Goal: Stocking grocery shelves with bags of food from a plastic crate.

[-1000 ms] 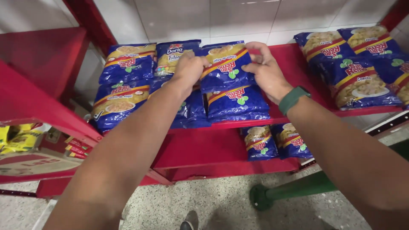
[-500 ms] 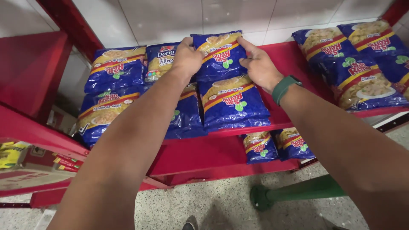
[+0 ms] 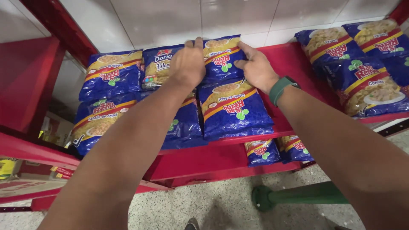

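A blue pasta bag with a red and yellow band (image 3: 221,57) lies at the back of the red metal shelf (image 3: 298,59), against the white tiled wall. My left hand (image 3: 188,64) lies flat on its left edge, fingers reaching its top. My right hand (image 3: 254,68) presses on its right side; a green watch band sits on that wrist. In front of it lies another blue pasta bag (image 3: 233,108), and a darker blue bag (image 3: 158,66) lies just left of my left hand.
More blue pasta bags lie at the shelf's left (image 3: 111,74) and right (image 3: 362,64), and two on the lower shelf (image 3: 277,149). A green pole with a round base (image 3: 298,196) rests on the speckled floor. Red shelving (image 3: 30,81) stands to the left.
The bag held up between both hands has gone back and down onto the rear of the shelf. Both hands have flattened onto it.
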